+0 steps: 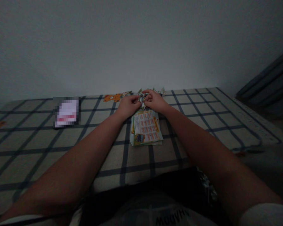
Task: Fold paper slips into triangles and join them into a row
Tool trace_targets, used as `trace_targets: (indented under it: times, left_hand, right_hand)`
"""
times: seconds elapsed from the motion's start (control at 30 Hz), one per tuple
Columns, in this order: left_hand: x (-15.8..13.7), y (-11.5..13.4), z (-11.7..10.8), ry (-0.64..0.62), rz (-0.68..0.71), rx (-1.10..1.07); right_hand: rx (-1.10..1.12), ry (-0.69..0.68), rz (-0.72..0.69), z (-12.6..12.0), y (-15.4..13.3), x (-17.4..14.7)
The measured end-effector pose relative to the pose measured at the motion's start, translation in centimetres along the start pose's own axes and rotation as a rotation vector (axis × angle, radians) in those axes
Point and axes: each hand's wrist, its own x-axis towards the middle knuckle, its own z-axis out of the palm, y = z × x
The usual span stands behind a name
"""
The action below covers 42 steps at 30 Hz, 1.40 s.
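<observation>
Both hands (pixel 129 106) on folded paper (pixel 142 101)

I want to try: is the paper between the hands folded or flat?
Folded: the printed paper has pointed tips, unlike the flat sheets below.

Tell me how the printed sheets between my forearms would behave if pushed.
The printed sheets look thin, so they'd probably bend easily. Their uneven edges suggest a loose stack that may fan apart. Lying flat on the checked cloth, they seem unlikely to roll.
</observation>
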Motion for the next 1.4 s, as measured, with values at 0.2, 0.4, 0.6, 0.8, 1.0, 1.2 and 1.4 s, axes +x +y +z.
trace_targets:
  times: [0.2, 0.4, 0.6, 0.8, 1.0, 1.2, 1.4]
  left_hand:
    - [0.1, -0.5, 0.1, 0.006, -0.022, -0.006]
    - [-0.1, -0.4, 0.2, 0.027, -0.122, -0.085]
    - [0.0, -0.8, 0.2, 0.020, -0.149, -0.144]
    - [0.2, -1.5, 0.3, 0.011, -0.119, -0.115]
    - [0.0, -1.5, 0.6, 0.019, -0.141, -0.157]
    - [-0.3, -0.7, 0.3, 0.016, -0.194, -0.095]
    - [-0.2, -0.8, 0.0, 0.069, -0.283, -0.057]
  right_hand:
    - [0.034, -0.008, 0.024, 0.0, -0.3, -0.2]
    - [-0.051, 0.001, -0.103, 0.0, -0.2, -0.4]
    - [-0.191, -0.004, -0.180, -0.3, -0.9, -0.5]
    - [-0.214, -0.021, -0.185, -0.5, -1.1, -0.5]
    - [-0.143, 0.048, -0.126, -0.3, -0.4, -0.3]
    - [-0.065, 0.053, -0.104, -0.1, 0.0, -0.1]
    - [-0.273, 0.097, -0.287, -0.1, -0.6, -0.5]
